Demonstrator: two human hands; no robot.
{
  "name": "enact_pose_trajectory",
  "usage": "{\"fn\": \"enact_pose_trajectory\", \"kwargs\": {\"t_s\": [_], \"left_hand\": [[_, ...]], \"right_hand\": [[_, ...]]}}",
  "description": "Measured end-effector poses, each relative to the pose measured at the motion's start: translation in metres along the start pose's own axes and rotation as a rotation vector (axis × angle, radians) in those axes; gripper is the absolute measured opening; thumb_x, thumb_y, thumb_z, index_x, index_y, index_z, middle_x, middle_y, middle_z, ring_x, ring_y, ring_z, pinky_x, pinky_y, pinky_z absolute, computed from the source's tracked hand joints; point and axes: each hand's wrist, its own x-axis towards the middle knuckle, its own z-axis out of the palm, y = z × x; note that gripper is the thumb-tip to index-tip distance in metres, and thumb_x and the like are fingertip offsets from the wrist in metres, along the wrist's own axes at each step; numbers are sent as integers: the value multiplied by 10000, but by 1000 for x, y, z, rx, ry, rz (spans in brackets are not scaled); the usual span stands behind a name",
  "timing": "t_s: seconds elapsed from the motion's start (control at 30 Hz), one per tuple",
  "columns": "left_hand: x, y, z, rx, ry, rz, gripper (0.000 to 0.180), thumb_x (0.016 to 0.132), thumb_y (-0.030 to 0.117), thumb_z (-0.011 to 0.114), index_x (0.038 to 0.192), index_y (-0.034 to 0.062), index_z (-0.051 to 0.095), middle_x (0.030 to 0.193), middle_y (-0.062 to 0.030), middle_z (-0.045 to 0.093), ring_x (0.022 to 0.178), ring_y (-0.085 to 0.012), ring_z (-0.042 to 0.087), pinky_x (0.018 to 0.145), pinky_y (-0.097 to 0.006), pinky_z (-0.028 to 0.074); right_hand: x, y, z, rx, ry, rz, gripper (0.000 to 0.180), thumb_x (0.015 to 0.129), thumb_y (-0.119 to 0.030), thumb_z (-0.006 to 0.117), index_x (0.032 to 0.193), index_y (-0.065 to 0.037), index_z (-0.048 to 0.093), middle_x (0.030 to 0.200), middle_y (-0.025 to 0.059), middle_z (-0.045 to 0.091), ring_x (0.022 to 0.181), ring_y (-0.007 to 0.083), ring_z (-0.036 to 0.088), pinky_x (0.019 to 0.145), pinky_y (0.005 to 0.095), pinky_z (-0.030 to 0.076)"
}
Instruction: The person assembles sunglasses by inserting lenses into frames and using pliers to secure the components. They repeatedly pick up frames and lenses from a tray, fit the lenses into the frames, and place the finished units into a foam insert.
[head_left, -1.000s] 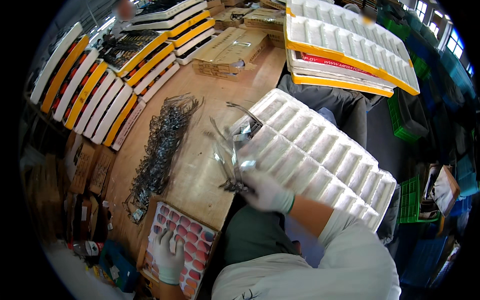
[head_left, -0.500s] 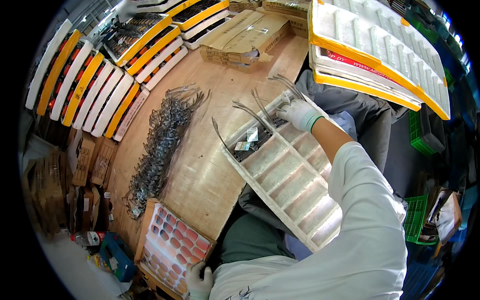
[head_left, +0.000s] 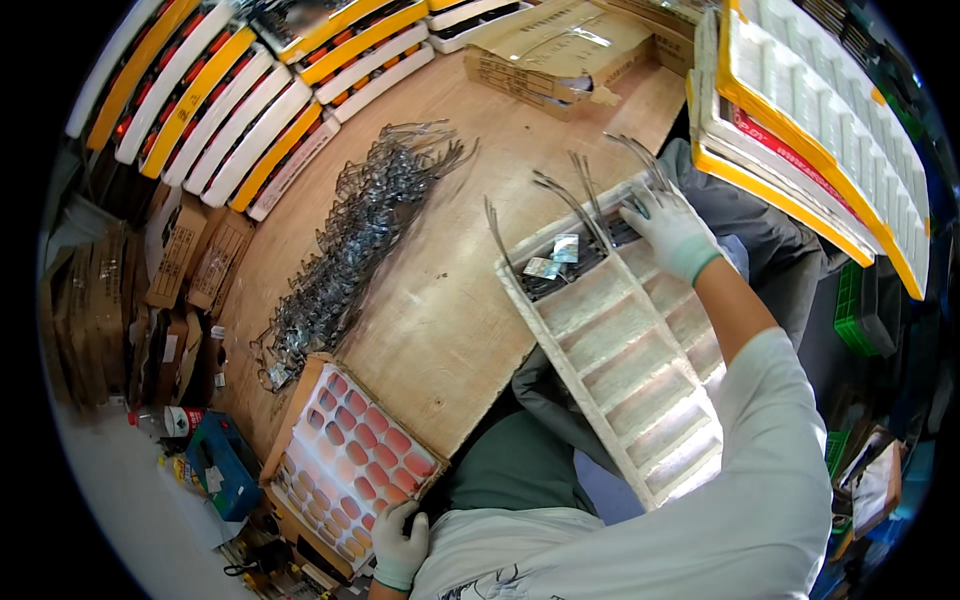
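Note:
A pale foam tray with two rows of compartments rests slanted over my lap. In its far-end compartments lie dark wire eyeglasses, their thin temples sticking out past the rim, with small silvery tags on some. My right hand, in a white glove, reaches into the far right end, fingers bent round dark eyeglasses that it mostly hides. My left hand, gloved too, lies by the near right corner of a cardboard box; its fingers are loosely bent, thumb apart, holding nothing. A sheet of oval tinted lenses fills that box.
A long row of nested wire eyeglasses lies on the wooden table. Stacked filled trays stand far left, a carton at the back. Foam trays with yellow edges pile up at right. A blue bin sits lower left.
The whole view has shifted, so table and tray appear farther right and the stacks higher. My right hand stays at the tray's far end, its fingers slightly re-placed. My left hand stays by the box corner.

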Motion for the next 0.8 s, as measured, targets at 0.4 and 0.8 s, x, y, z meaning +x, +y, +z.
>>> {"fn": "enact_pose_trajectory", "kwargs": {"t_s": [0.4,0.8], "left_hand": [[211,-175,-142,35,707,-159,480,976,302,644,1290,-58,592,1227,-244,640,1134,-361,626,966,-413,491],[301,-200,-127,-453,253,-525,577,912,396,659,1183,-113,631,1107,-250,694,1015,-297,655,919,-370,490]], "right_hand": [[152,-159,-91,708,335,-78,379,805,-137,631,1169,-31,633,1165,192,653,1123,393,599,1016,475,465],[383,-199,59,1004,35,275,996,741,-466,861,1506,-4,423,1312,210,634,1172,249,633,993,346,506]]}}
